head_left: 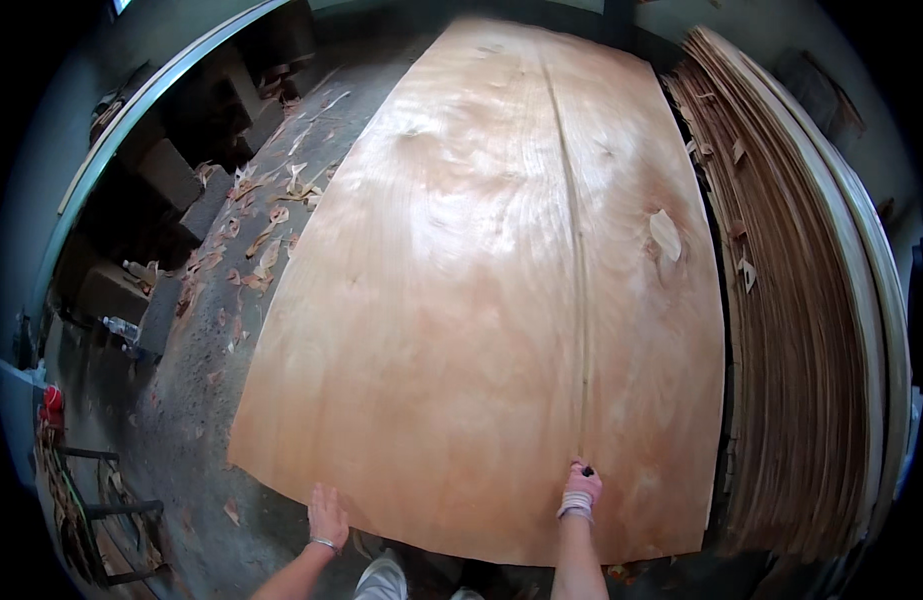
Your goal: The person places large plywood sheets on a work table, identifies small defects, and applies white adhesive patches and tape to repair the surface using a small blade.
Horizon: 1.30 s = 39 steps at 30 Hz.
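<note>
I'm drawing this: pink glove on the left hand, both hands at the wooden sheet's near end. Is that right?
No: the head view shows the pink glove on the right hand. Both it and the left hand are at the near end of the wooden sheet.

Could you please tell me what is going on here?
A person's bare left hand rests at the near edge of a large wood sheet. The gloved right hand holds a small dark object by the near end of a long dark line. Stacked thin sheets stand right of the wood sheet; scraps lie left.
</note>
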Motion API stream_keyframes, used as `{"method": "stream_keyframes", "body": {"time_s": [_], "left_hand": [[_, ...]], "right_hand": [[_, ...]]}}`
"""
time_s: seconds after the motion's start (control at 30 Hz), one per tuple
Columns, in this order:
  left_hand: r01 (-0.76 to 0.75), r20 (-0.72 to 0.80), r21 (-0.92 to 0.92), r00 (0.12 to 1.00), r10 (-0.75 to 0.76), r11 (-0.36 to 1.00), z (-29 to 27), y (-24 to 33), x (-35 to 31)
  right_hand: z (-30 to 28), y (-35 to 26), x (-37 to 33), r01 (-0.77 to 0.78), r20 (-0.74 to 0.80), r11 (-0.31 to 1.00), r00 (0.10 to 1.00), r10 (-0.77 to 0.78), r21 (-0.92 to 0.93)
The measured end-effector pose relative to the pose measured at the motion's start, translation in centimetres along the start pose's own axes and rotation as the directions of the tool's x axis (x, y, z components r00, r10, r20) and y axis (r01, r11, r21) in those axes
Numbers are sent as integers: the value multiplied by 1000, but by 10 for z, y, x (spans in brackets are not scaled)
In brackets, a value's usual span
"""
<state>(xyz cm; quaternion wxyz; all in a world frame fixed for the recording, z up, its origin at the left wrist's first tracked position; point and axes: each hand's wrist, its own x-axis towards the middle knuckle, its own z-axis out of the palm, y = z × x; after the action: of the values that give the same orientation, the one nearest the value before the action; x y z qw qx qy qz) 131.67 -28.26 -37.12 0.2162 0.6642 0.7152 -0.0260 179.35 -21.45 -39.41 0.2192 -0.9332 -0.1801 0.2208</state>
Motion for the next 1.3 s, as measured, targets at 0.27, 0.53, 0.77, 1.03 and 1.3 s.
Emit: {"method": "stream_keyframes", "body": {"time_s": [0.27, 0.53, 0.77, 1.03, 1.3], "left_hand": [[53, 165, -33, 985, -47, 998, -10, 9, 3], [16, 122, -16, 992, -13, 1000, -1, -8, -4], [37, 90, -87, 996, -29, 996, -11, -6, -10], [-12, 30, -175, 999, 18, 985, -8, 15, -23], [-184, 136, -509, 947, 289, 841, -12, 140, -10]], "right_hand": [[-21, 33, 17, -97, 23, 992, 995, 96, 82], [-27, 60, 41, -19, -89, 993, 996, 9, -113], [-51, 39, 20, -52, -136, 991, 990, 35, -123], [-71, 10, -47, -35, -19, 998, 999, 34, -56], [-85, 99, -163, 56, 113, 996, 992, -47, -74]]}}
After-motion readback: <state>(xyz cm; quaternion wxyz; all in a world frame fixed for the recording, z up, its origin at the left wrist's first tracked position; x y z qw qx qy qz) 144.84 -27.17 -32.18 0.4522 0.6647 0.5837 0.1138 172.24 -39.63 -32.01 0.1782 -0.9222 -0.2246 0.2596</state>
